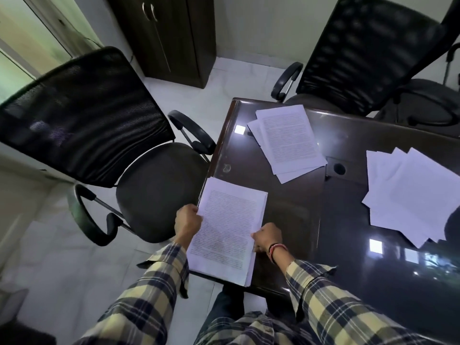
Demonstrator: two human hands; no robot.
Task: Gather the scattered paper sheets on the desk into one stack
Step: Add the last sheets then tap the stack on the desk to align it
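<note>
- Thin white paper, light and floppy: held stack [225, 232] gripped at both side edges by left hand [187, 221] and right hand [267, 237].
- Probably slippery on glossy desk [293, 220]; best pinched at edges.

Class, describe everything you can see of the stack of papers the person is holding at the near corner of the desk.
The held stack is several white sheets, the top one covered in dense printed lines too blurred to read. Its edges are roughly squared, with lower sheets peeking out along the right side. It lies slightly tilted at the near left corner of the dark glossy desk, apparently overhanging the edge there. The left hand grips its left edge; the right hand, with a thread band at the wrist, grips its right edge.
</note>
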